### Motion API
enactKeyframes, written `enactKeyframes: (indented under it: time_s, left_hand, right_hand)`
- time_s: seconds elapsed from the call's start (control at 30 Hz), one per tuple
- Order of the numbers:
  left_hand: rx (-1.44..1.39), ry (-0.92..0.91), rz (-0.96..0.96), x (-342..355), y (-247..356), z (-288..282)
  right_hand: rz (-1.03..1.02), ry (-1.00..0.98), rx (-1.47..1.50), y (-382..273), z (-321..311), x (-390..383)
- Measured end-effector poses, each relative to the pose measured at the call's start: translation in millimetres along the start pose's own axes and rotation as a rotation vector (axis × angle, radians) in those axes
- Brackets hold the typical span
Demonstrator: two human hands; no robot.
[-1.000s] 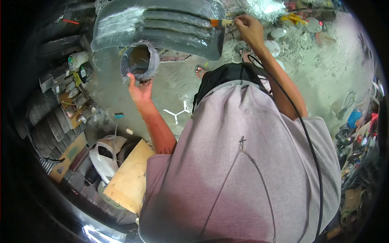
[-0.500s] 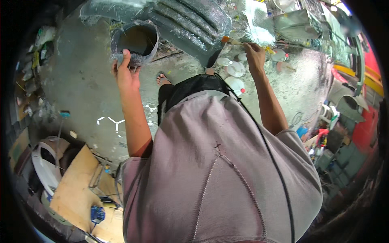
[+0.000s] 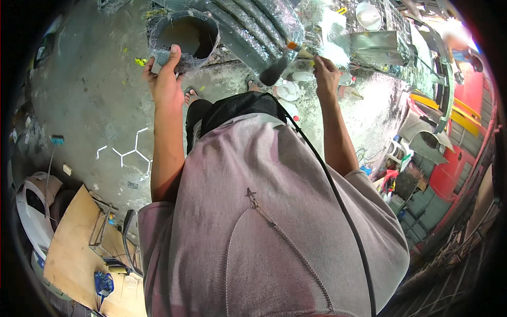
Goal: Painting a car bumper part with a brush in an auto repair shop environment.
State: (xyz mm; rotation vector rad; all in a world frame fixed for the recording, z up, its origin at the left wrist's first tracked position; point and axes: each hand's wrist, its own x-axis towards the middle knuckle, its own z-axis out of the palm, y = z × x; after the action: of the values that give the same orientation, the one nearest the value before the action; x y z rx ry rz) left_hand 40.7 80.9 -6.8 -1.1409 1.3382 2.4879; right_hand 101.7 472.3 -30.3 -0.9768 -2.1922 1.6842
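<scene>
A dark grey fibreglass part (image 3: pixel 248 37) with raised ribs and shiny, fibrous strands lies at the top of the view. To its left is a round, collar-like opening (image 3: pixel 212 48) with a rough rim. My left hand (image 3: pixel 166 76) grips the near side of that rim, thumb over the top edge and fingers around the outside. In my right hand (image 3: pixel 327 78) is a paintbrush (image 3: pixel 301 50), held by its handle, with the bristle end pointing left over the part's right edge. Whether the bristles touch the surface I cannot tell.
Several translucent plastic jugs (image 3: pixel 288 91) stand on the concrete floor below the part. White matting (image 3: pixel 335 39) and a white tub (image 3: pixel 368 16) lie to the right. A wooden board (image 3: pixel 74 248) is at the lower left. Another person (image 3: pixel 465 57) is at the far upper right.
The whole view has shifted, and a person now shows at the far right. My left hand keeps its grip on the rim, and the brush stays in my right hand near the part's edge.
</scene>
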Motion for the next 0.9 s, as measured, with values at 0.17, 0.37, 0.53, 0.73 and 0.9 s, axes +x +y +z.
enactKeyframes:
  time_s: [0.17,0.37,0.53,0.73,0.9]
  left_hand:
    - [0.03,0.032,-0.005,-1,2,3]
    - [0.061,0.017,0.015,2,0,1]
    - [0.016,0.038,-0.007,3,2,1]
    - [0.026,0.041,0.0,7,0,-1]
    - [0.025,0.069,-0.001,8,-2,-3]
  right_hand:
    - [0.1,-0.184,0.148,-29,19,9]
    - [-0.349,-0.52,-0.516,-41,-1,80]
    - [-0.798,-0.782,-0.902,-87,49,112]
    - [-1.206,-0.657,-0.758,-106,123,135]
    - [-1.338,-0.454,-0.681,-139,119,106]
